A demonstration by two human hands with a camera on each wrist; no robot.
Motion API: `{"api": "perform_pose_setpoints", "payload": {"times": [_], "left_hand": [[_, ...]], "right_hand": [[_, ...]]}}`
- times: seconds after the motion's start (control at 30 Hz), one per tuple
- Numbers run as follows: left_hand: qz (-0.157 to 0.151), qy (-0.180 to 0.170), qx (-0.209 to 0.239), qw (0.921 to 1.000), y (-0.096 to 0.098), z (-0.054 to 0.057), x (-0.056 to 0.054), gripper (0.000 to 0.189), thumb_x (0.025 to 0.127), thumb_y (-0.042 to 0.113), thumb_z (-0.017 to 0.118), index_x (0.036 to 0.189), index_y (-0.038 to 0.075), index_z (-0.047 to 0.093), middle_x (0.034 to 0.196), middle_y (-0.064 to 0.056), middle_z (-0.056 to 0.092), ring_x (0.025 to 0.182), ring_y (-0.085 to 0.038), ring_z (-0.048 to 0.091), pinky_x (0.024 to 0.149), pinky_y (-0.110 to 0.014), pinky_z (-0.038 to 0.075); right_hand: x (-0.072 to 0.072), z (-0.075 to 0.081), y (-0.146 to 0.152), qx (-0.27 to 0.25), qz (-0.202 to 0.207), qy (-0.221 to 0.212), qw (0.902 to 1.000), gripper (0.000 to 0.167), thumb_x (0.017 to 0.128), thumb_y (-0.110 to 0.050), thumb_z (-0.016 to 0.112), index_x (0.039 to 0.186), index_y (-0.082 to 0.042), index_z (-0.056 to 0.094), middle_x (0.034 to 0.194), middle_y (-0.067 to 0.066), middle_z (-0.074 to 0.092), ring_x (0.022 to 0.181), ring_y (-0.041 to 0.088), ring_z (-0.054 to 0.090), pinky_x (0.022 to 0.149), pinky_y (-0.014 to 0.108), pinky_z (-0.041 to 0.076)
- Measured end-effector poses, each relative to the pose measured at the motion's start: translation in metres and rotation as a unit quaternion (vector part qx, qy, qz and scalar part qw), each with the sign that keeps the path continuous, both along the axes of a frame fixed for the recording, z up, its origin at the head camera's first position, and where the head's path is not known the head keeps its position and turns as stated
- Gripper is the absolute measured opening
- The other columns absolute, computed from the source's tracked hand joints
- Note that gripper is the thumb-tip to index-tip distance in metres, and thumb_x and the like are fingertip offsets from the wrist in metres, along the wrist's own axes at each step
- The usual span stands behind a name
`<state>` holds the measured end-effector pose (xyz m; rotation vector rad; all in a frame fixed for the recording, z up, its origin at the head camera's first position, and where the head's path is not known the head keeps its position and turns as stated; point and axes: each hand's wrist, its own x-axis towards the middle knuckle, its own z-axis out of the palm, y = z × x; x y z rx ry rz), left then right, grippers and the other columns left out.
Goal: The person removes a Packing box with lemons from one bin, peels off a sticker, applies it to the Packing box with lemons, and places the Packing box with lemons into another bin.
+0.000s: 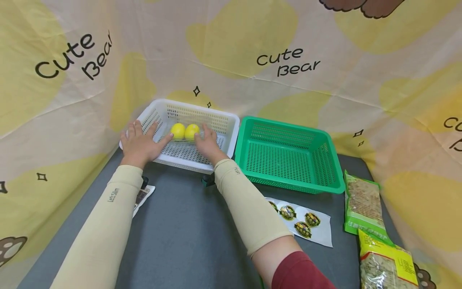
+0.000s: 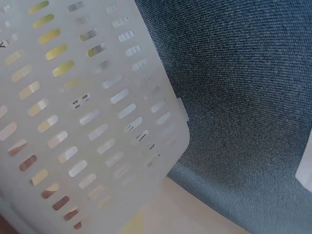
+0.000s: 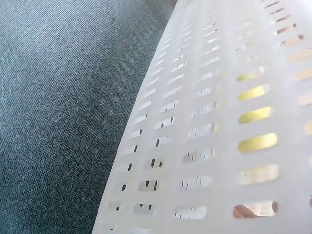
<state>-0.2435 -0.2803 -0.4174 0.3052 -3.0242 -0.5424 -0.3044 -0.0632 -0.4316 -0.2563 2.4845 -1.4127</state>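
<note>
Two yellow, lemon-like round fruits, a left one (image 1: 178, 131) and a right one (image 1: 191, 131), lie side by side in the white plastic basket (image 1: 180, 163). Something clear, like a wrapping, shows around them. My left hand (image 1: 140, 146) is over the basket's left end with its fingers spread and its thumb pointing at the left fruit. Reaching over the front rim, my right hand (image 1: 208, 144) is beside the right fruit, thumb and fingers apart. Whether it touches the wrapping I cannot tell. Both wrist views show the basket's slotted wall, with yellow behind some slots.
A green basket (image 1: 288, 183) stands right of the white one. A sticker sheet (image 1: 317, 235) lies before it, partly under my right sleeve. Two packets, one green-edged (image 1: 364, 200) and one yellow (image 1: 390, 261), lie at the right. A white packet (image 1: 146, 194) is beside my left forearm.
</note>
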Motion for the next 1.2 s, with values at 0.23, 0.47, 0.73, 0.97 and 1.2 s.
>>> {"api": "perform_pose_setpoints", "payload": {"times": [0.23,0.47,0.73,0.97,1.2], "left_hand": [[-0.004,-0.004,-0.001,1.0,-0.0006,-0.0003,0.0003,0.108,0.092,0.091,0.024,0.17,0.016,0.022,0.167,-0.038,-0.012,0.155,-0.058,-0.013,0.117,-0.076,-0.011],[-0.004,-0.004,-0.004,1.0,-0.0009,-0.0004,0.0001,0.109,0.092,0.091,0.023,0.17,0.016,0.021,0.167,-0.038,-0.012,0.155,-0.057,-0.013,0.117,-0.076,-0.009],[-0.004,-0.001,0.001,1.0,0.0012,0.0023,0.0021,0.107,0.093,0.09,0.026,0.17,0.015,0.023,0.168,-0.038,-0.01,0.155,-0.058,-0.012,0.117,-0.077,-0.008],[-0.004,0.0,0.001,1.0,0.0022,0.0027,0.0017,0.108,0.093,0.09,0.026,0.17,0.015,0.022,0.168,-0.037,-0.012,0.155,-0.058,-0.013,0.117,-0.077,-0.009],[-0.002,0.001,-0.001,1.0,0.0023,0.0017,0.0032,0.108,0.092,0.09,0.027,0.17,0.015,0.023,0.168,-0.039,-0.01,0.154,-0.059,-0.012,0.116,-0.077,-0.009]], "right_hand": [[-0.0018,-0.0011,0.0003,0.007,-0.002,0.003,1.0,0.066,0.115,-0.041,0.042,0.172,-0.021,0.016,0.175,0.014,0.006,0.158,0.037,0.024,0.123,0.056,0.029],[-0.0023,0.0003,0.0013,0.005,-0.021,0.014,0.9997,0.065,0.115,-0.041,0.042,0.172,-0.022,0.017,0.175,0.013,0.009,0.157,0.035,0.027,0.123,0.052,0.03],[-0.0007,0.0013,0.0021,-0.022,-0.043,0.033,0.9983,0.063,0.115,-0.039,0.042,0.171,-0.019,0.021,0.174,0.015,0.011,0.156,0.037,0.029,0.123,0.051,0.031],[-0.0003,0.0052,0.0037,-0.029,-0.076,0.054,0.9953,0.058,0.115,-0.04,0.04,0.169,-0.022,0.025,0.172,0.013,0.016,0.152,0.039,0.034,0.121,0.054,0.033],[0.003,0.0069,0.0045,-0.042,-0.125,0.068,0.9889,0.053,0.115,-0.046,0.039,0.164,-0.028,0.032,0.169,0.005,0.022,0.144,0.042,0.038,0.116,0.056,0.038]]}}
